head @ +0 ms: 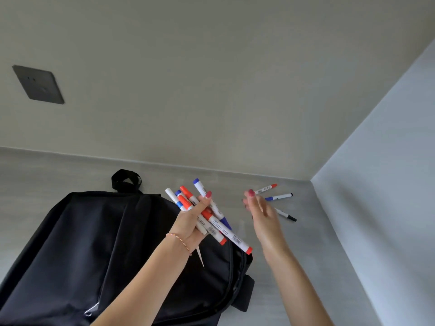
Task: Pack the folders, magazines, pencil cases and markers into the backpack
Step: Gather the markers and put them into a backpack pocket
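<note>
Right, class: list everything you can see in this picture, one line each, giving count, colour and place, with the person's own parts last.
backpack: one, black, lying on the grey surface at lower left, carry loop toward the wall.
bundle of markers: about five, white barrels with red or blue caps, held above the backpack.
loose markers: three, white with red, blue and black ends, on the surface near the corner.
wall plate: one, dark grey, on the wall at upper left.
bracelet: one, thin and orange-pink, on the left wrist.
left hand: fingers curled round the bundle of markers.
right hand: blurred, reaching toward the loose markers, holding nothing.
</note>
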